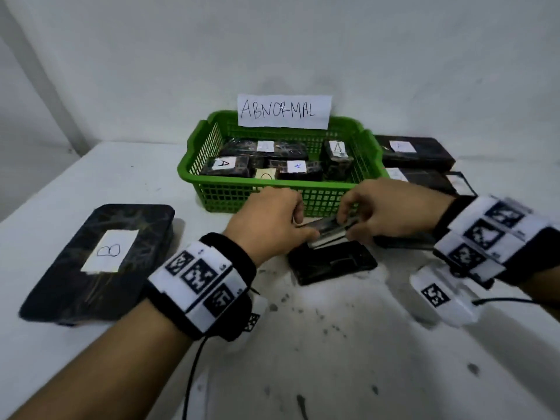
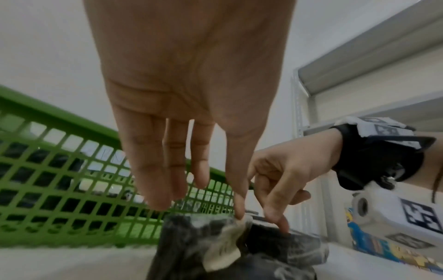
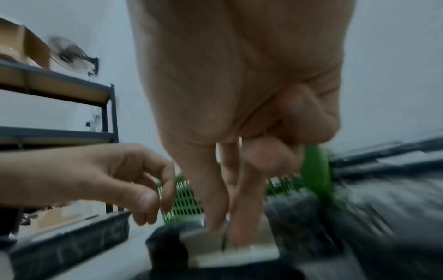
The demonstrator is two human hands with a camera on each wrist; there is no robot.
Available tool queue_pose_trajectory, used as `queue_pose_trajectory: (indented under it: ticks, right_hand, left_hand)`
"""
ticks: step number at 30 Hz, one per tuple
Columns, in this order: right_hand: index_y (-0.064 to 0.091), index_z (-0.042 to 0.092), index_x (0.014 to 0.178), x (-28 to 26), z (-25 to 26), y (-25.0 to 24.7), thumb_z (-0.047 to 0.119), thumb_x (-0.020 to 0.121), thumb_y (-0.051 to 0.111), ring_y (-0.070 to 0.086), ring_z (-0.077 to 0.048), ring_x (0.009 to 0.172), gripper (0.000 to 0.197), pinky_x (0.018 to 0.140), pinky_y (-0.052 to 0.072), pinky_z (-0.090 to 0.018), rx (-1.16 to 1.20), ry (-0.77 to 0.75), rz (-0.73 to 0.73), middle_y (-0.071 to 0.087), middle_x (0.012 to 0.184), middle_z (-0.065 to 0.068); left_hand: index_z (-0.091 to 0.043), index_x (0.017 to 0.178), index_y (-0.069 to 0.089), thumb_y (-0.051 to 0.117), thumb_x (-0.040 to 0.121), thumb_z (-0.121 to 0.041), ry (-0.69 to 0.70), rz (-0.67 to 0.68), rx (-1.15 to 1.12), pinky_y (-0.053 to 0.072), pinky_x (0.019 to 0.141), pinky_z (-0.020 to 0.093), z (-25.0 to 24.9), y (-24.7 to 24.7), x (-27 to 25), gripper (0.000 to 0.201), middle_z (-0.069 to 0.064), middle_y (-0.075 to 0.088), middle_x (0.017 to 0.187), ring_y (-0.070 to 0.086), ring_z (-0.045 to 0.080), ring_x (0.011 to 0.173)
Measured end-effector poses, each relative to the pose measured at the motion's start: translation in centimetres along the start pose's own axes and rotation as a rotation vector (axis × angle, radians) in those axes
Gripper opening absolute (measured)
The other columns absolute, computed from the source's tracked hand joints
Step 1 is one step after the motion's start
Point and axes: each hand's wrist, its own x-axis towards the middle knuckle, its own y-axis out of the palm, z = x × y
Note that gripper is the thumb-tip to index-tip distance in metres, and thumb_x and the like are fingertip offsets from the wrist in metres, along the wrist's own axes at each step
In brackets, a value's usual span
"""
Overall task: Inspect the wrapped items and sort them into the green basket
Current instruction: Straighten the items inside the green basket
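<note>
Fingertips of both hands pinching 1 small wrapped item (image 1: 328, 230), lifted just above a flat black packet (image 1: 331, 264) in front of the green basket (image 1: 272, 195). Left hand (image 1: 269, 221) knuckles-up; right hand (image 1: 391, 212) curled. Left wrist view alone reveals a pale label (image 2: 224, 252) beneath the thumb; head view alone, the "B" packet (image 1: 100, 263).

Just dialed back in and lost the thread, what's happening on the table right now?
A person is holding a small dark wrapped item between both hands, the left hand and the right hand, just in front of the green basket tagged ABNORMAL. Several wrapped items labelled A already lie inside the basket. A large wrapped item labelled B sits on the table to the left, and more dark packs are stacked right of the basket.
</note>
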Motion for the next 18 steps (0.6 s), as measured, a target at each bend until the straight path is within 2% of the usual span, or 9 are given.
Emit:
queue_pose_trajectory:
  ticks: [2, 4, 6, 8, 11, 13, 14, 16, 18]
  right_hand:
    - [0.066, 0.035, 0.098, -0.3, -0.1, 1.6, 0.034, 0.079, 0.082, 0.061, -0.005, 0.070, 0.024, 0.066, 0.047, -0.024, 0.048, 0.035, -0.129, 0.065, 0.074, 0.014]
    - [0.064, 0.035, 0.104, -0.8, 0.4, 2.5, 0.037, 0.080, 0.081, 0.059, -0.009, 0.074, 0.029, 0.068, 0.045, -0.028, 0.014, 0.042, -0.192, 0.060, 0.074, 0.015]
    - [0.063, 0.035, 0.107, -1.8, 1.0, 2.7, 0.041, 0.082, 0.078, 0.056, -0.010, 0.075, 0.030, 0.065, 0.039, -0.027, -0.012, 0.032, -0.290, 0.059, 0.075, 0.015]
    - [0.064, 0.035, 0.106, -2.9, 1.6, 2.5, 0.043, 0.082, 0.077, 0.058, -0.009, 0.077, 0.029, 0.062, 0.039, -0.026, 0.001, -0.013, -0.426, 0.062, 0.078, 0.015]
    - [0.063, 0.032, 0.116, -4.3, 1.8, 2.2, 0.047, 0.081, 0.076, 0.056, -0.011, 0.097, 0.041, 0.079, 0.045, -0.029, 0.116, -0.080, -0.633, 0.060, 0.110, 0.011]
    - [0.058, 0.029, 0.130, -4.7, 2.0, 2.2, 0.046, 0.083, 0.076, 0.054, -0.011, 0.108, 0.053, 0.089, 0.045, -0.032, 0.322, -0.080, -0.687, 0.056, 0.125, 0.008]
    - [0.057, 0.028, 0.131, -4.6, 2.2, 2.1, 0.044, 0.084, 0.075, 0.057, -0.009, 0.108, 0.053, 0.090, 0.046, -0.031, 0.462, -0.076, -0.685, 0.058, 0.126, 0.010]
    - [0.059, 0.023, 0.125, -4.0, 2.9, 1.7, 0.034, 0.089, 0.073, 0.067, -0.010, 0.100, 0.040, 0.083, 0.052, -0.031, 0.830, -0.111, -0.644, 0.069, 0.116, 0.010]
    - [0.062, 0.016, 0.113, -3.0, 3.9, 0.9, 0.019, 0.094, 0.068, 0.072, -0.012, 0.086, 0.020, 0.072, 0.057, -0.035, 1.159, -0.178, -0.624, 0.075, 0.099, 0.006]
  left_hand:
    - [-0.019, 0.094, 0.058, 0.079, 0.078, -0.046, -0.046, 0.079, 0.038, 0.043, 0.068, 0.031, -0.1, 1.0, 0.4, 0.038, -0.001, 0.062, 0.093, 0.059, 0.020, 0.087]
    - [-0.021, 0.095, 0.056, 0.080, 0.080, -0.033, -0.068, 0.084, 0.031, 0.043, 0.072, 0.032, -0.1, 1.6, 0.5, 0.030, 0.001, 0.062, 0.098, 0.060, 0.024, 0.093]
    - [-0.024, 0.095, 0.056, 0.073, 0.084, -0.023, -0.066, -0.003, 0.003, 0.041, 0.072, 0.030, 0.0, 1.3, 0.1, 0.021, 0.001, 0.063, 0.100, 0.061, 0.024, 0.096]
    - [-0.023, 0.098, 0.058, 0.070, 0.086, -0.020, -0.053, -0.109, -0.064, 0.040, 0.069, 0.026, 0.3, -0.2, -1.2, 0.017, -0.002, 0.064, 0.096, 0.061, 0.020, 0.089]
    - [-0.024, 0.095, 0.060, 0.072, 0.085, -0.017, -0.013, -0.229, -0.259, 0.044, 0.065, 0.024, 1.4, -3.1, -3.7, 0.017, -0.006, 0.065, 0.089, 0.063, 0.017, 0.081]
    - [-0.023, 0.094, 0.062, 0.074, 0.084, -0.016, 0.037, -0.298, -0.457, 0.049, 0.072, 0.028, 2.4, -4.7, -4.9, 0.017, -0.002, 0.070, 0.091, 0.066, 0.022, 0.081]
    - [-0.022, 0.094, 0.063, 0.074, 0.084, -0.017, 0.059, -0.333, -0.570, 0.050, 0.076, 0.029, 2.8, -5.2, -5.2, 0.016, -0.001, 0.071, 0.093, 0.066, 0.022, 0.082]
    - [-0.021, 0.095, 0.062, 0.072, 0.085, -0.014, 0.092, -0.408, -0.787, 0.053, 0.080, 0.027, 3.1, -6.0, -5.2, 0.016, 0.001, 0.069, 0.095, 0.065, 0.014, 0.083]
    - [-0.017, 0.101, 0.060, 0.065, 0.091, -0.002, 0.107, -0.434, -0.992, 0.058, 0.079, 0.029, 2.9, -6.3, -4.6, 0.019, 0.004, 0.066, 0.100, 0.067, 0.011, 0.084]
